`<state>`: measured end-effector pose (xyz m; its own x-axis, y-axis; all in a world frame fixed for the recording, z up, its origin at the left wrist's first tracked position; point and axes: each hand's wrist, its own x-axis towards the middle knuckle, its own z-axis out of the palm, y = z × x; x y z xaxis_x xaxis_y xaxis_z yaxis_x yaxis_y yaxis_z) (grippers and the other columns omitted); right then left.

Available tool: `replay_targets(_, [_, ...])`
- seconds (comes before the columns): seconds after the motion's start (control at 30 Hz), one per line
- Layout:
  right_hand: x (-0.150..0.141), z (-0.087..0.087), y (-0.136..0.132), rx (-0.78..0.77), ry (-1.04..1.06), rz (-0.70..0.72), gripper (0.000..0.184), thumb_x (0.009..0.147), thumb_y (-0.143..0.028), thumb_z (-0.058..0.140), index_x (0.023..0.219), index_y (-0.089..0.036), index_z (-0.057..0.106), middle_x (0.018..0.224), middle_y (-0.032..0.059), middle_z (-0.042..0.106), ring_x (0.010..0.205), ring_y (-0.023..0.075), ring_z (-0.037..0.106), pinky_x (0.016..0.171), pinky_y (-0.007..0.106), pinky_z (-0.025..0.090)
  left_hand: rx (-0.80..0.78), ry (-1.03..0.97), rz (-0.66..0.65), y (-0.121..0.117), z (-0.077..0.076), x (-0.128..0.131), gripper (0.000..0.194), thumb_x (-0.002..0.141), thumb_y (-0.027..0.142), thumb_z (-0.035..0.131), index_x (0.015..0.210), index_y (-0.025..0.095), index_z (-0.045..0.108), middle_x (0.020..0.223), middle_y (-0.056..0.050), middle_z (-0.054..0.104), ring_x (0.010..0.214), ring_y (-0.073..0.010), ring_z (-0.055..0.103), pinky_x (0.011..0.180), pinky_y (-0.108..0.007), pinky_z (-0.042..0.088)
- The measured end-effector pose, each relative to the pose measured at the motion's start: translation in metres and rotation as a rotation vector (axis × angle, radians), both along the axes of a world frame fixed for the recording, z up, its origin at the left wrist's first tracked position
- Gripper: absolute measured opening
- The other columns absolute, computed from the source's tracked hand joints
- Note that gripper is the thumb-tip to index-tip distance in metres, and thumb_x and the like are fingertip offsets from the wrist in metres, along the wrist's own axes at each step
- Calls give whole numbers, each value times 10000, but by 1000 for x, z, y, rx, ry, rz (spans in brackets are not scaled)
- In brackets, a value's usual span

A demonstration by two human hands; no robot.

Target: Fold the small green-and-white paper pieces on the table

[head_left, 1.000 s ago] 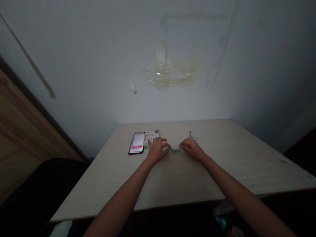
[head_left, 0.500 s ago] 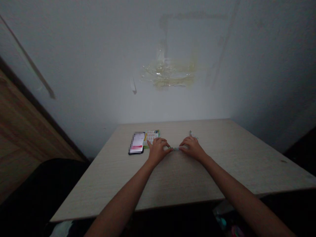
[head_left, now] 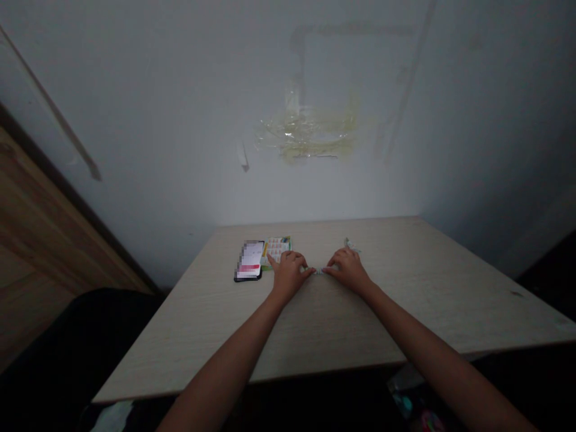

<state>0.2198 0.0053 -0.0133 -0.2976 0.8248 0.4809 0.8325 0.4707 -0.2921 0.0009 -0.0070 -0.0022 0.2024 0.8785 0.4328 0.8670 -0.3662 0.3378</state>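
Observation:
Between my two hands lies a narrow, pale strip with small printed-looking marks (head_left: 319,271), low over the table; it looks like folded or rolled paper, though it is too small to be sure. My left hand (head_left: 289,275) pinches its left end between thumb and fingers. At the other end, my right hand (head_left: 350,270) has its thumb and fingertips closed on the strip. A small whitish, crumpled scrap (head_left: 353,245) shows just beyond the right hand's knuckles. The fingers hide both ends of the strip.
Left of my left hand, a phone (head_left: 250,261) with a lit screen lies against a colourful printed leaflet (head_left: 278,245). Both rest on the light wooden table (head_left: 324,336). Behind its back edge rises a wall (head_left: 315,192) with peeling clear tape (head_left: 310,135).
My right hand has shifted slightly to the left, so its thumb sits closer to my left thumb and less of the strip shows. The phone and leaflet stay put.

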Motion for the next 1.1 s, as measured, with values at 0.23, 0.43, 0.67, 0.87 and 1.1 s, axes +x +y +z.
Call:
replay_targets(0.23, [-2,-3,2,-32,9,-28,254,818,-480,697,810,-229,732,954,58,678,1081,275,539,1016,507,352,9,30,10,1,-1,1,222,804,474,718,831,255,696,1114,-25,685,1226,-314,472,1056,-804,-53])
replay_targets(0.43, [-4,-4,3,-109,44,-77,257,797,-479,712,811,-225,742,983,78,662,1074,277,535,976,478,386,-1,42,16,2,-2,1,231,801,477,720,829,251,687,1131,-24,679,1235,-311,463,1054,-811,-41])
replay_targets(0.67, [-7,-8,6,-171,76,-135,224,775,-441,741,821,-222,743,1012,90,651,1077,286,526,945,453,394,-24,59,34,2,-3,3,215,816,458,709,856,248,683,1163,-39,663,1247,-319,452,1048,-820,-28])
replay_targets(0.87, [-8,-16,12,-158,98,-149,213,761,-422,751,803,-214,739,1007,87,637,1063,275,531,949,441,390,-61,73,43,2,-1,5,205,817,445,709,876,251,679,1183,-52,648,1252,-329,441,1046,-822,3])
replay_targets(1.1, [-7,-20,11,-107,113,-119,202,784,-396,740,883,-220,726,1009,81,617,1064,266,524,964,448,382,-98,50,-20,2,-1,3,210,838,416,691,1045,378,693,1285,-18,602,1305,-323,395,1027,-833,-3])
